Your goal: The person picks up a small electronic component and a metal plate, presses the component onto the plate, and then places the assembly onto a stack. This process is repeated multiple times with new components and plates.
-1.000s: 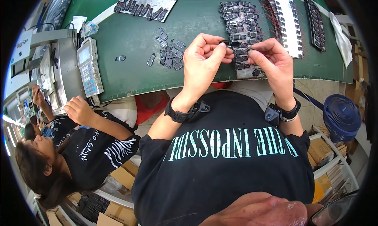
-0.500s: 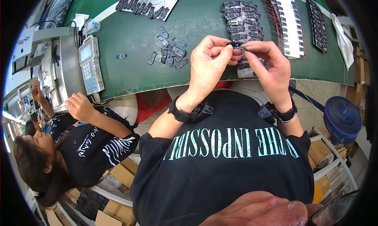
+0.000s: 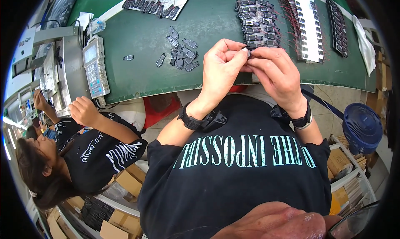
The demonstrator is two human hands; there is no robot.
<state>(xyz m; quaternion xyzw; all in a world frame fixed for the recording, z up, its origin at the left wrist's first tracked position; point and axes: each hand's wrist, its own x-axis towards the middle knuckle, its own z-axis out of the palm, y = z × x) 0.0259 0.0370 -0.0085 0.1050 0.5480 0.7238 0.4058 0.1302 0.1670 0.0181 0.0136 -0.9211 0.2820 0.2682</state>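
My left hand (image 3: 221,70) pinches a small black plastic part (image 3: 248,48) between thumb and fingers, just above the near edge of the green table. Against that part press the closed fingertips of my right hand (image 3: 278,74), which hide most of it. Past my hands lies a board with rows of similar black parts (image 3: 252,30), each with a rectangular grey-framed face. Loose parts of the same kind form a pile (image 3: 183,53) to the left of my hands, and a single one (image 3: 128,57) lies farther left.
Beyond the pile is a white board (image 3: 177,1) of black parts. To the right stand a white strip (image 3: 307,24) edged with parts and red wires, another dark row (image 3: 336,28) and a white cloth (image 3: 363,43). A keypad device (image 3: 95,66), a co-worker (image 3: 96,143) and a blue fan (image 3: 361,126) flank me.
My right hand has shifted slightly left and its fingers have closed in against the left fingertips. The small part stays in my left hand.
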